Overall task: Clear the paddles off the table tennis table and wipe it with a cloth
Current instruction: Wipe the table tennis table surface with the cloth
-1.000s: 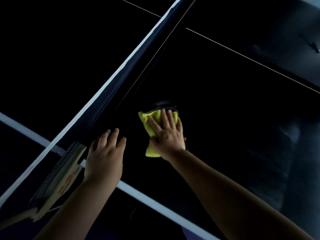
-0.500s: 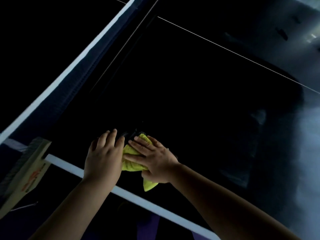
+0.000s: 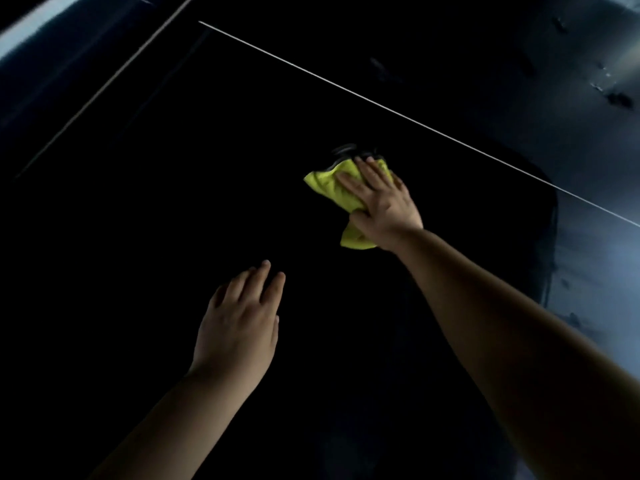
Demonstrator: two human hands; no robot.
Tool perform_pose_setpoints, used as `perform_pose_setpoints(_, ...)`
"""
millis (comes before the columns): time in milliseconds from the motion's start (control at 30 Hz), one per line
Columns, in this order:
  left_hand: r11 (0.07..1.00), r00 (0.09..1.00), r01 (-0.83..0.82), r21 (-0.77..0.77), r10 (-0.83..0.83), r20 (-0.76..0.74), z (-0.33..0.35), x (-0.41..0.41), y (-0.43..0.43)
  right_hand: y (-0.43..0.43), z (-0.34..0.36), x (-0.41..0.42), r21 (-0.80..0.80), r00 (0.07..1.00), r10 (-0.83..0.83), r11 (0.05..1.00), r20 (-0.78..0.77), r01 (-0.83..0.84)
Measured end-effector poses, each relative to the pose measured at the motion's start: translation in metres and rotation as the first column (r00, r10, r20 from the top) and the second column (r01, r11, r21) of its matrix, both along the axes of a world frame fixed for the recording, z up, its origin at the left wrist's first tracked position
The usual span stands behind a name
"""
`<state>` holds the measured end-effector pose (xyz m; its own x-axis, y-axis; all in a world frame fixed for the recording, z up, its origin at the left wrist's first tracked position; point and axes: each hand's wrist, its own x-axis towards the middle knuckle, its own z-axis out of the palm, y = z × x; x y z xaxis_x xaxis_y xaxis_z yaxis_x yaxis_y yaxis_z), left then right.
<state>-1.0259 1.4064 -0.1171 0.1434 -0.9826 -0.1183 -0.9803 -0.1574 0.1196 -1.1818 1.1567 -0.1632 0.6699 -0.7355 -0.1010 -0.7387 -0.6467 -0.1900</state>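
A crumpled yellow-green cloth (image 3: pixel 334 188) lies on the dark table tennis table (image 3: pixel 173 202). My right hand (image 3: pixel 382 202) presses flat on the cloth with straight fingers, and the thumb lies along its near side. My left hand (image 3: pixel 240 323) rests flat on the bare table surface, nearer to me and to the left, apart from the cloth. No paddle is in view.
The net (image 3: pixel 52 57) with its white top band runs across the upper left corner. A thin white centre line (image 3: pixel 415 121) crosses the table diagonally beyond the cloth. Light glares off the table surface (image 3: pixel 595 237) at the right.
My right hand has slid the cloth away from the table's near edge, out and to the right. The hands were close together and are now apart. The view has shifted right.
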Motion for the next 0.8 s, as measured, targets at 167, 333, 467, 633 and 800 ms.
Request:
perform_pose_setpoints(167,1.0,1.0,0.027,-0.014,-0.027,0.004,-0.014,-0.036,-0.019,-0.059,0.004,-0.088,0.018,0.972,-0.231,0.973,0.034,0.231)
perform_pose_setpoints(333,0.999,0.999,0.034,-0.007,-0.034,-0.001,-0.022,-0.048,-0.005,-0.043,0.006,-0.15,0.09,0.909,-0.415,0.908,0.044,0.41)
perform_pose_setpoints(467,0.999,0.999,0.037,-0.032,-0.038,-0.02,-0.019,-0.054,0.016,0.012,0.008,-0.146,0.099,0.892,-0.453,0.887,-0.004,0.451)
perform_pose_setpoints(633,0.997,0.999,0.03,-0.067,-0.033,-0.043,-0.006,-0.058,0.062,0.108,0.012,-0.123,0.063,0.935,-0.35,0.934,-0.05,0.352)
perform_pose_setpoints(800,0.996,0.999,0.006,-0.087,-0.009,-0.034,0.01,-0.057,0.135,0.22,0.012,-0.1,0.072,0.981,-0.191,0.979,-0.042,0.193)
